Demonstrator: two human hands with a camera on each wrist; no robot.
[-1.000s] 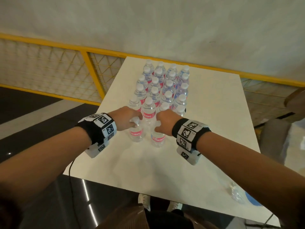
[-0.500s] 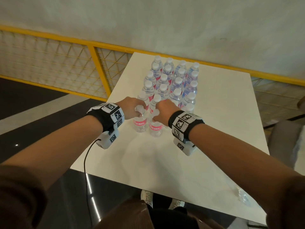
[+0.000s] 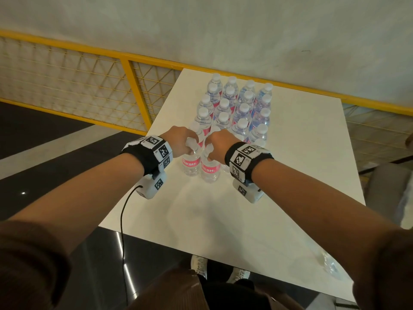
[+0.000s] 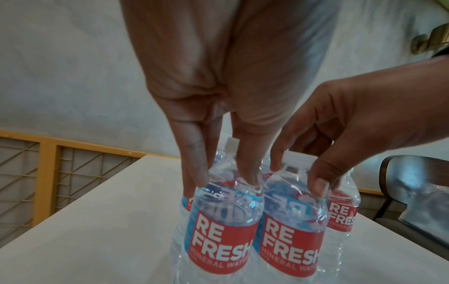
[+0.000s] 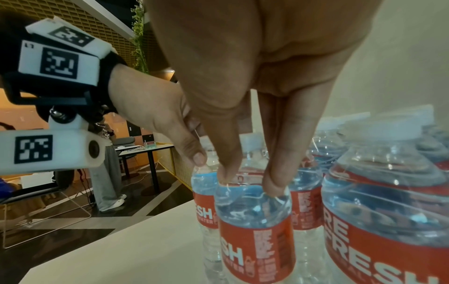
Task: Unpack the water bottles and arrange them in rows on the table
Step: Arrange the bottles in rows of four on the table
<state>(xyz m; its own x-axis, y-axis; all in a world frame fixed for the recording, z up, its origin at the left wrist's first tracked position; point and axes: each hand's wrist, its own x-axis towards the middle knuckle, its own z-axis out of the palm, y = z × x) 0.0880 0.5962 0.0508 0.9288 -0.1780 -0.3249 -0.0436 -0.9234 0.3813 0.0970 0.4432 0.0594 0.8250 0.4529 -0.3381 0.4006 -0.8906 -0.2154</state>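
Several clear water bottles (image 3: 234, 104) with red labels and white caps stand in rows at the far end of the white table (image 3: 223, 209). Two more stand side by side in front of them. My left hand (image 3: 181, 142) grips the left front bottle (image 3: 190, 163) from above, thumb and fingers (image 4: 201, 180) on its shoulder (image 4: 218, 240). My right hand (image 3: 218, 146) holds the right front bottle (image 3: 209, 168) the same way, fingertips (image 5: 274, 184) pinching just below its cap (image 5: 255, 249). Both caps are mostly hidden under the palms.
Crumpled clear plastic wrap (image 3: 330, 265) lies at the table's near right corner. A yellow mesh railing (image 3: 127, 63) runs behind and left of the table. A chair (image 3: 384, 186) stands at the right. A black cable (image 3: 122, 220) hangs from my left wrist.
Both hands have carried their bottles away from me towards the rows and closer together; the two bottles now stand side by side against the front row.
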